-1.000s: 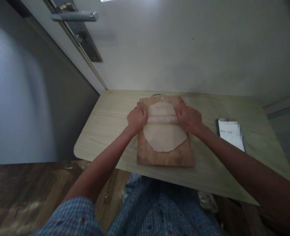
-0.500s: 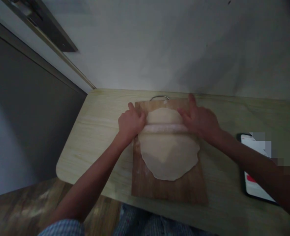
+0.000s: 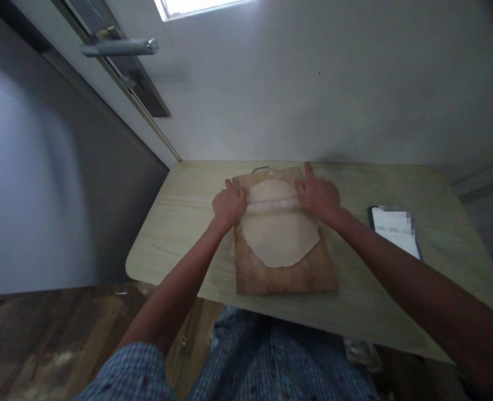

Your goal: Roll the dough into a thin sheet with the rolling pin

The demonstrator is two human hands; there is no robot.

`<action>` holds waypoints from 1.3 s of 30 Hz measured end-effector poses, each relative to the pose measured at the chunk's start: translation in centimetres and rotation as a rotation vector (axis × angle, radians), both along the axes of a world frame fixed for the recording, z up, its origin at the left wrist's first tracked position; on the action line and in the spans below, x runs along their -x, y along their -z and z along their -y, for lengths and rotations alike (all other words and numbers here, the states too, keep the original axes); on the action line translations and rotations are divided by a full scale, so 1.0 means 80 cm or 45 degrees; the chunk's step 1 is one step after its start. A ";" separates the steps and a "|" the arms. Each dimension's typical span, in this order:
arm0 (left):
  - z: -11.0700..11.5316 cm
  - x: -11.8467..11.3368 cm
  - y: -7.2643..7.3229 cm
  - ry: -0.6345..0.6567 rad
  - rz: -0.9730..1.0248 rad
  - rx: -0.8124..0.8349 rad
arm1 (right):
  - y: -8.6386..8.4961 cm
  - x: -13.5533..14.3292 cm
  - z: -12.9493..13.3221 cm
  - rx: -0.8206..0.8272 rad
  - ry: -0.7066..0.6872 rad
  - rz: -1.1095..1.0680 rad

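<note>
A flat, roughly round sheet of dough [image 3: 280, 239] lies on a wooden board [image 3: 286, 279]. Across its upper part runs a pale, floury rolling pin [image 3: 272, 205]. My left hand [image 3: 230, 204] is closed on the pin's left end, near the board's left edge. The pin's right end is in my right hand [image 3: 319, 195], which is also closed, with one finger pointing up past the board's far edge. Both palms hide the ends of the pin.
The board rests on a light wooden table [image 3: 180, 223] against a pale door or wall [image 3: 271, 100]. A phone [image 3: 397, 234] lies to the right, beside my right forearm. A metal door handle [image 3: 119, 48] is at the upper left.
The view has shifted and drawn back, so more of the table, the door handle and a bright pane show. Both hands still hold the rolling pin over the dough's upper part.
</note>
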State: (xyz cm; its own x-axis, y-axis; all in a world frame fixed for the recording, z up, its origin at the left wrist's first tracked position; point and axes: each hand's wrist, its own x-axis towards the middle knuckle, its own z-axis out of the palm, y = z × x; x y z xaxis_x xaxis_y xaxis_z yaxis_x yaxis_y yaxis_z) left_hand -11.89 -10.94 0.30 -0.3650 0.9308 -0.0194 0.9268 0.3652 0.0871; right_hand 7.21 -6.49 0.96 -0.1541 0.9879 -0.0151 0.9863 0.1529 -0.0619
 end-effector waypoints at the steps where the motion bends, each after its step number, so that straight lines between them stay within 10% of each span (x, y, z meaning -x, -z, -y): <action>1: 0.007 -0.002 0.000 -0.008 0.006 -0.015 | 0.001 -0.001 0.004 -0.008 0.002 -0.004; 13: 0.055 -0.009 -0.001 0.014 0.049 -0.078 | 0.005 -0.016 0.066 -0.044 0.028 0.017; 25: 0.077 -0.008 0.002 0.120 0.116 -0.027 | 0.011 -0.038 0.062 0.073 0.011 -0.245; 39: 0.042 -0.002 0.004 0.097 0.067 0.018 | -0.002 -0.017 0.045 0.022 0.072 0.051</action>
State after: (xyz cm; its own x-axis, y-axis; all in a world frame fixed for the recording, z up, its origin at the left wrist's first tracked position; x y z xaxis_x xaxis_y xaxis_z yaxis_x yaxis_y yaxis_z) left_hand -11.75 -14.34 -0.01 -0.2909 0.9555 -0.0496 0.9464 0.2950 0.1317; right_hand 8.53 -10.11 1.12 -0.0971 0.9946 -0.0372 0.9951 0.0962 -0.0247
